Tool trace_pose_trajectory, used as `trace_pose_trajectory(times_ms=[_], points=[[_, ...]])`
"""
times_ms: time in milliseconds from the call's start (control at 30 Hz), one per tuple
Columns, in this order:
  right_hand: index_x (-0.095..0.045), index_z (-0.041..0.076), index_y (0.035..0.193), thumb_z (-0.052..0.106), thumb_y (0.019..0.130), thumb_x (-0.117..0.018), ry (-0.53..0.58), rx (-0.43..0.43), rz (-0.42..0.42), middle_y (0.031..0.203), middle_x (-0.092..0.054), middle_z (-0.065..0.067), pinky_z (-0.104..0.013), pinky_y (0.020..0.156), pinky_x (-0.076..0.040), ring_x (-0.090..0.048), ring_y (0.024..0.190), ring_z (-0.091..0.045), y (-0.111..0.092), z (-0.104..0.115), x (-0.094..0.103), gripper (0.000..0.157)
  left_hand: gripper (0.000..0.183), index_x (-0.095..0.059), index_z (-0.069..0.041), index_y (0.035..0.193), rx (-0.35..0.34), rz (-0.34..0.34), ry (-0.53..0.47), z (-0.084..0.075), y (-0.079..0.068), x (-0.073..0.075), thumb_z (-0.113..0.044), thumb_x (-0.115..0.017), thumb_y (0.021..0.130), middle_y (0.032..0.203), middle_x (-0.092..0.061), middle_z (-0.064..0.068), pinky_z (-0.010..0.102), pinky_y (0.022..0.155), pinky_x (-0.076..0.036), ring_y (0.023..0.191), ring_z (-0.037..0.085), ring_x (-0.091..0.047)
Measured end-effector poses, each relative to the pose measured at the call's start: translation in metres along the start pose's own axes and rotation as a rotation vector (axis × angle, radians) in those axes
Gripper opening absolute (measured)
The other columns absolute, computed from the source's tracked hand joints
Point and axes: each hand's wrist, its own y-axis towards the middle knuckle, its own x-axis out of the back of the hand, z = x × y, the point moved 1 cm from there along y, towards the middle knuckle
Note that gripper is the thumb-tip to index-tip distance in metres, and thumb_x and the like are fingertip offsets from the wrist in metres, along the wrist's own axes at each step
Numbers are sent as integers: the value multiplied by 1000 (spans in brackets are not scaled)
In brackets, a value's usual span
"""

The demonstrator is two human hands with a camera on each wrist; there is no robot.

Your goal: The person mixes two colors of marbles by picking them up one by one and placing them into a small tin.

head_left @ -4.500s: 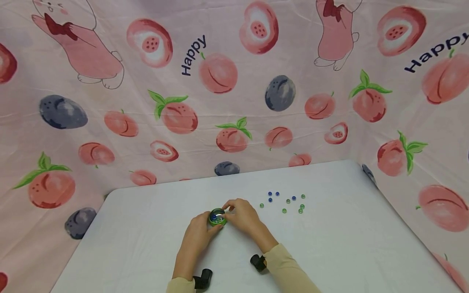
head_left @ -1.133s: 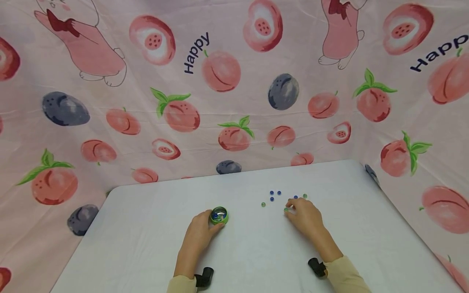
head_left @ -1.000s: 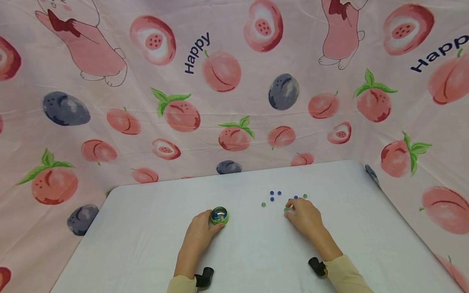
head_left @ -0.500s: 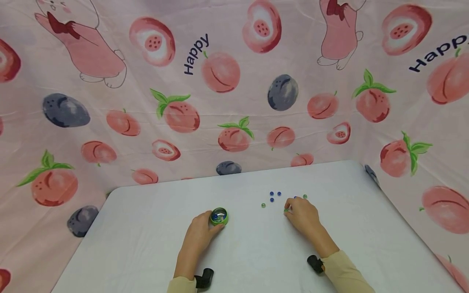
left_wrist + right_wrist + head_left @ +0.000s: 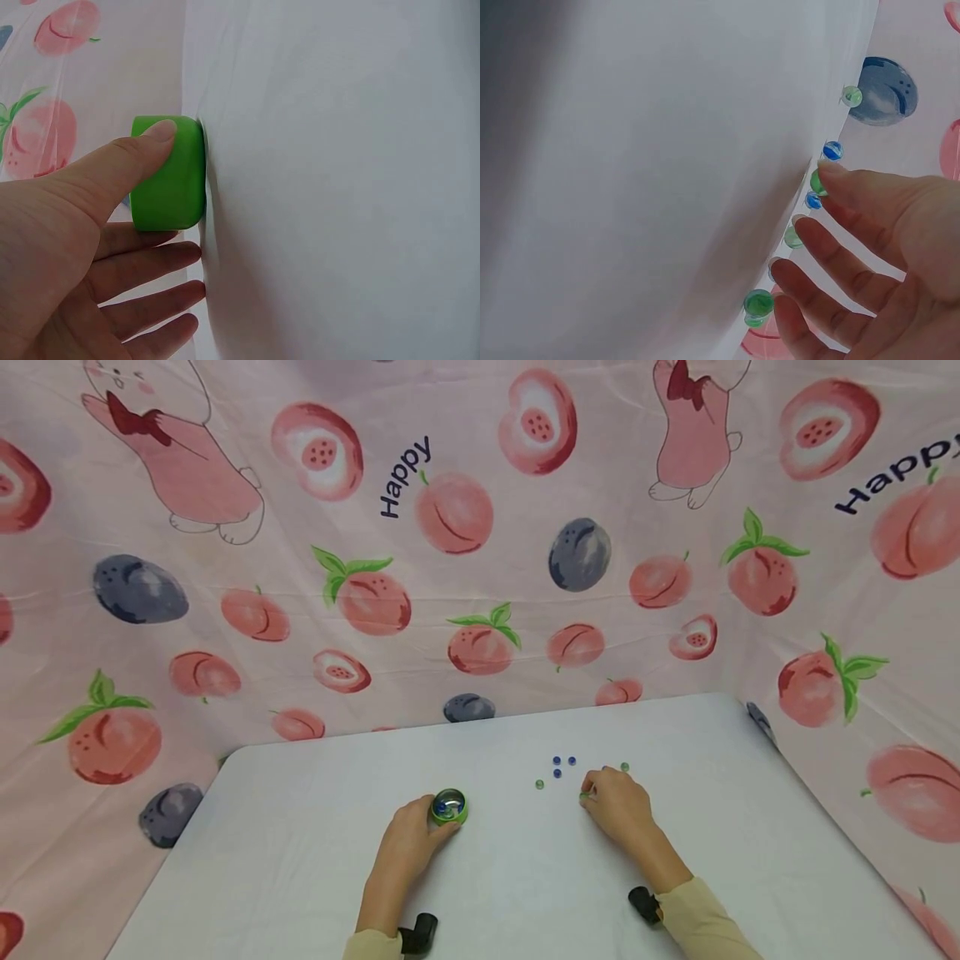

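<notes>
My left hand [image 5: 408, 843] holds a small green cup [image 5: 172, 187] upright on the white table. Its thumb lies along the near side, and the other fingers are behind and beside the cup. Blue and clear marbles [image 5: 447, 811] lie inside it. To the right, my right hand [image 5: 618, 803] pinches a green marble [image 5: 818, 182] between thumb and index finger, low at the table. The other fingers are loosely spread. In the right wrist view, green marbles [image 5: 758, 303] sit by the little finger; from the head view the hand covers them.
Three blue marbles [image 5: 557, 762] lie in a cluster beyond the right hand. A green marble [image 5: 539, 785] is between the cup and that hand. Another green marble [image 5: 625, 767] lies just past the knuckles, near a half-hidden blue one [image 5: 605, 767]. Fruit-printed cloth [image 5: 480, 543] hangs behind the white table [image 5: 315, 843].
My right hand was at the cup several seconds ago and has since moved right to the loose marbles. Lately it has shifted only slightly left. The left hand keeps hold of the cup.
</notes>
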Motion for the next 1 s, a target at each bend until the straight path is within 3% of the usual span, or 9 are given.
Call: trace_pose_trajectory(times_ms=[600, 833, 1000], points=[[-74, 10, 89, 15, 85, -79, 137, -60, 40, 86, -68, -3, -35, 65, -51, -59, 76, -17, -6, 7, 0, 8, 51, -63, 6, 122, -8, -8, -8, -1, -2, -1, -27, -80, 87, 117, -69, 21, 51, 96, -52, 112, 37, -64], [-73, 11, 89, 17, 86, -79, 200, -29, 19, 90, -69, -3, -40, 72, -54, -62, 82, -18, -9, 11, -1, 8, 52, -63, 6, 122, -5, -5, -4, 0, -1, 0, -27, -80, 87, 117, -69, 21, 51, 96, -52, 112, 38, -64], [-74, 12, 90, 16, 86, -79, 286, -37, 22, 90, -69, -2, -34, 68, -51, -58, 78, -16, -8, 17, -2, 8, 53, -63, 7, 122, -3, -5, 1, 1, 0, 0, -28, -80, 86, 117, -68, 22, 51, 96, -51, 113, 38, -64]])
